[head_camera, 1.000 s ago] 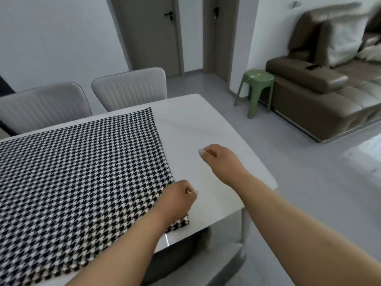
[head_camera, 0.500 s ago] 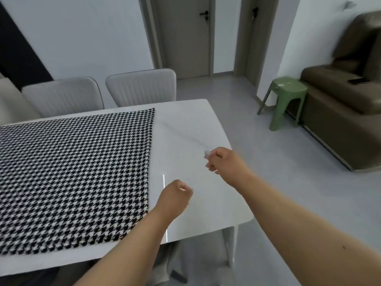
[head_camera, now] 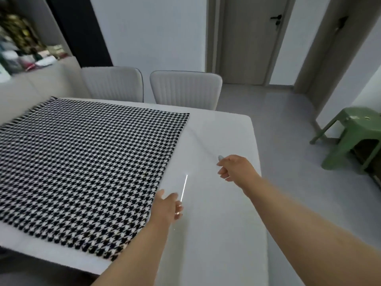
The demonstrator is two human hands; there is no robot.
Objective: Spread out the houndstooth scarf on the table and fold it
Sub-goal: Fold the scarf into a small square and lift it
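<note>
The black-and-white houndstooth scarf (head_camera: 86,166) lies flat on the white table (head_camera: 216,223), covering its left part, with a fringed end at the far left. My left hand (head_camera: 168,207) hovers just past the scarf's right edge, fingers loosely extended, holding nothing. My right hand (head_camera: 233,169) hangs over the bare right part of the table, fingers loosely curled and empty, well apart from the scarf.
Two pale upholstered chairs (head_camera: 185,89) stand behind the table. A green plastic stool (head_camera: 350,137) sits on the grey floor at the right. A closed door (head_camera: 253,40) is at the back. A cluttered counter (head_camera: 24,58) runs along the far left.
My left hand has come off the scarf's near right corner and now floats beside its edge, fingers opening. The view has swung left; the sofa is gone from sight.
</note>
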